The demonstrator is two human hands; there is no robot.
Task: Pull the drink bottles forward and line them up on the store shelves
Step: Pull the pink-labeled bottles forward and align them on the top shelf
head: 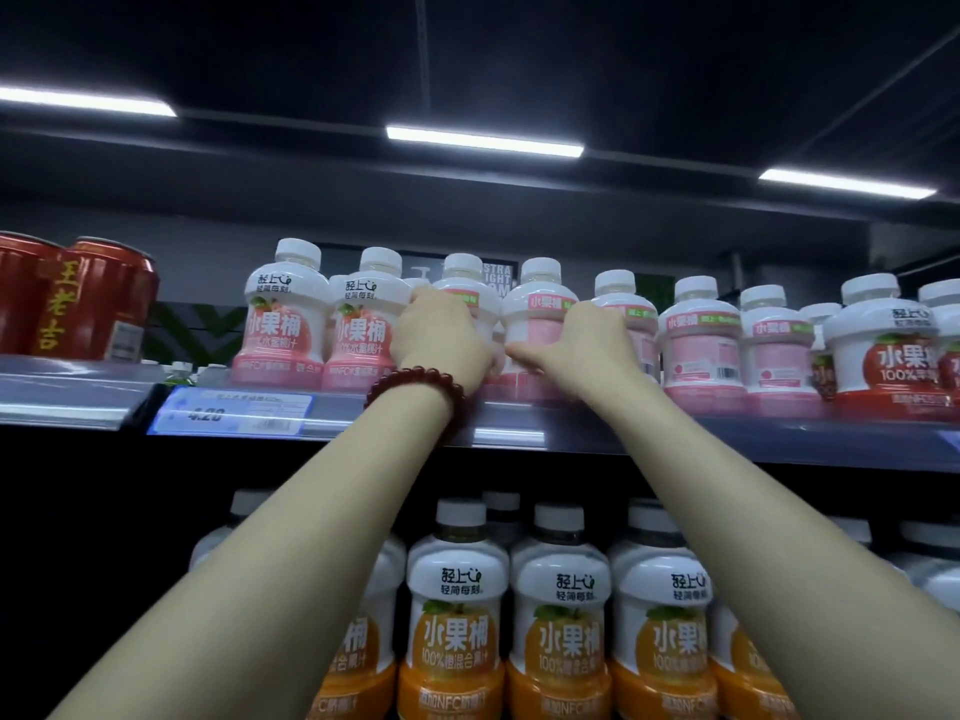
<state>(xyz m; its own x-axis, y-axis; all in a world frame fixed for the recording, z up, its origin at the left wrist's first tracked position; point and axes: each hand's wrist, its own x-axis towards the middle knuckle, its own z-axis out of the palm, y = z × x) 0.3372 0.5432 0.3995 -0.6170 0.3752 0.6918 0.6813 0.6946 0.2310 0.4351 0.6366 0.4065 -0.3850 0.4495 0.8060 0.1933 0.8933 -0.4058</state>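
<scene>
At the frame's left stand red ribbed metal cans [78, 298]; centre, on the grey upper shelf [519, 433], the left hand [444, 337] curls its grip round one pink-and-white plastic drink bottle [462, 291], and the right hand [584, 343] clamps round the next bottle [540, 311]. Tugging hard could, I judge, tip tightly packed neighbours over the shelf lip.
</scene>
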